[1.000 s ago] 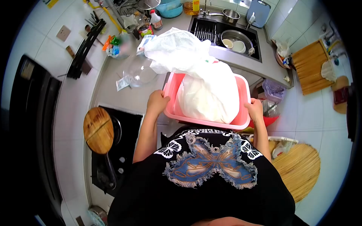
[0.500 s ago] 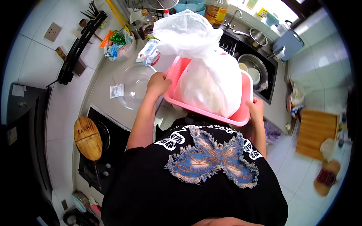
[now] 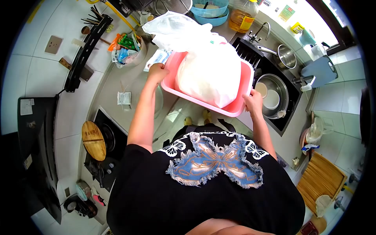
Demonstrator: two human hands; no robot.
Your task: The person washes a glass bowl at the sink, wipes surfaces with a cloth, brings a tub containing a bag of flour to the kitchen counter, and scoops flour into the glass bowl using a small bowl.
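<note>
A pink basin (image 3: 236,109) is held at its rim by both hands, tilted slightly down to the right. Inside it sits a big, full white plastic bag (image 3: 207,74), whose loose translucent top flops over the back left edge. My left hand (image 3: 157,73) grips the left rim with bent fingers. On the right rim, my right hand (image 3: 253,102) is closed, its thumb near the top of the edge. Behind my left forearm, a clear glass bowl (image 3: 158,102) stands on the counter, partly hidden.
To the right is a sink with a metal basin (image 3: 288,96) holding white bowls. A saucepan (image 3: 286,56), an oil bottle (image 3: 242,17) and blue baskets (image 3: 211,11) stand at the back. On the left are a stove (image 3: 113,137) and a wooden lid (image 3: 94,141).
The pink basin, the bag and both hands have shifted up and left in view. The view itself has moved, and floor and slippers now show below the basin.
</note>
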